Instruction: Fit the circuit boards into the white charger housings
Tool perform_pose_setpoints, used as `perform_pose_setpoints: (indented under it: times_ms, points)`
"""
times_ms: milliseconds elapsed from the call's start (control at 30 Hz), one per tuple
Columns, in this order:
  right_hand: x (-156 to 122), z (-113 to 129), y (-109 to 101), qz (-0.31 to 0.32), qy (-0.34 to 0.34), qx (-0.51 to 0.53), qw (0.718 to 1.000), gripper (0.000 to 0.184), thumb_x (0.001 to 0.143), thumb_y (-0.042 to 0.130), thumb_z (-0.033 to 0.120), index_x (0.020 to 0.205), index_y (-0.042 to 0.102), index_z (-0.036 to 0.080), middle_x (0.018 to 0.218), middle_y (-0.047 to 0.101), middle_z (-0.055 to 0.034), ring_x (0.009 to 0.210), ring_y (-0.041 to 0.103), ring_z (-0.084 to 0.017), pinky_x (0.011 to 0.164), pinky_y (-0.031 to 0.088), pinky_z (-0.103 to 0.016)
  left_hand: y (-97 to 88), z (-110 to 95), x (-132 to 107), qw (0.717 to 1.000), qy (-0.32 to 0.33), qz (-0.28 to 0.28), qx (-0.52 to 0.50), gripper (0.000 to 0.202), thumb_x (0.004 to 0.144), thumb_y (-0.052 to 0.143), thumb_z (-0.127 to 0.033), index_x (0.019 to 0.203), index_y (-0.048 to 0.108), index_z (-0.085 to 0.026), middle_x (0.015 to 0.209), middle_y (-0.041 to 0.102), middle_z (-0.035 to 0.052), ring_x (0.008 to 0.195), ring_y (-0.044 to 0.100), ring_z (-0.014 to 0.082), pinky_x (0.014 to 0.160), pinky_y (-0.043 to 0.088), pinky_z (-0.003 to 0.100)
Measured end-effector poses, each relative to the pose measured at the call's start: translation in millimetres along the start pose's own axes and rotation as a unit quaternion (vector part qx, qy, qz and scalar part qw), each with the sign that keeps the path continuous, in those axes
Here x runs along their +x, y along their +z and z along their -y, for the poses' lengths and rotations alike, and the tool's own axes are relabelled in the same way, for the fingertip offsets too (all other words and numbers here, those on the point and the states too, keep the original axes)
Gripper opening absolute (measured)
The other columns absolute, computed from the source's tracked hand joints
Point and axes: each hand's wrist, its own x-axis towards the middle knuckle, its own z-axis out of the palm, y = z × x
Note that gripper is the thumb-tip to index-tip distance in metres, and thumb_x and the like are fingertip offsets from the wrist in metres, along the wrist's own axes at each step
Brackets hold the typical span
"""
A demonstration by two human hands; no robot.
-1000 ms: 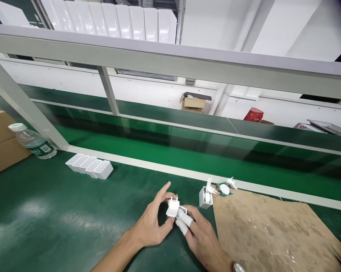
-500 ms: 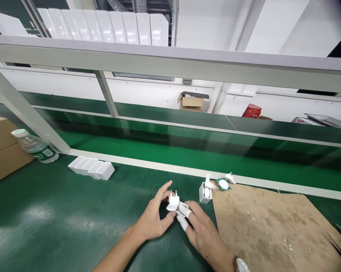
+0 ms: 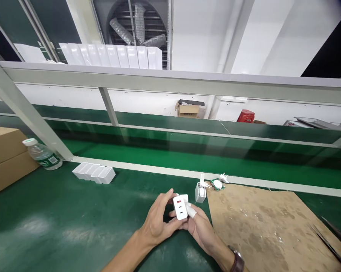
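Observation:
A white charger [image 3: 180, 206] is held upright between both hands, its port face with a red and a dark slot turned toward me. My left hand [image 3: 158, 221] curls its fingers round the charger's left side. My right hand [image 3: 199, 226], with white finger cots on the fingertips, holds it from the right and below. Just beyond, an open white charger shell [image 3: 200, 192] stands on the green table, next to a small green circuit board [image 3: 217, 184] with a white disc and a loose white plug piece [image 3: 223, 176].
A worn brown cardboard sheet [image 3: 272, 230] lies at the right. A row of white charger shells [image 3: 93, 172] sits at the left, near a water bottle [image 3: 42, 154] and a cardboard box [image 3: 6, 158]. A green conveyor belt [image 3: 187, 156] runs behind. Dark scissors or tweezers [image 3: 329, 241] are at the far right.
The charger has been turned over in both hands: its prongs pointed up before, now its port face is toward me. The view has tilted up slightly.

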Motion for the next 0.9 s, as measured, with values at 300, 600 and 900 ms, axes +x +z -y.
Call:
perform_pose_setpoints:
  times_ms: [300,600,900]
  points:
    - [-0.2,0.8,-3.2,-0.012,0.003,0.017,1.000,0.048,0.088,0.078,0.056,0.111,0.070,0.014,0.097,0.077,-0.0132,0.098,0.075,-0.031,0.096,0.057,-0.051,-0.1,-1.8,1.1,1.000,0.013,0.008,0.009,0.089,0.089,0.078,-0.021,0.161,0.025,-0.026,0.125,0.067,0.0116,0.103,0.066,0.0245,0.091,0.057,0.040]
    - [-2.9,-5.8,-10.1,-0.085,-0.255,-0.405,0.874,0.027,0.102,0.059,0.036,0.124,0.066,0.022,0.120,0.068,-0.0125,0.104,0.069,-0.024,0.094,0.059,-0.041,1.3,2.9,1.3,0.994,-0.030,0.066,0.080,0.087,0.090,0.067,-0.020,0.163,0.019,-0.026,0.127,0.059,0.0154,0.115,0.057,0.0335,0.095,0.051,0.052]
    - [-11.0,33.9,-25.3,-0.194,-0.396,-0.590,0.677,0.034,0.104,0.046,0.018,0.136,0.055,0.024,0.121,0.063,-0.0121,0.103,0.066,-0.023,0.086,0.058,-0.037,13.6,21.2,8.6,0.953,-0.284,0.099,-0.024,0.081,0.085,0.070,-0.030,0.155,0.030,-0.023,0.115,0.061,0.0074,0.100,0.060,0.0250,0.099,0.050,0.048]
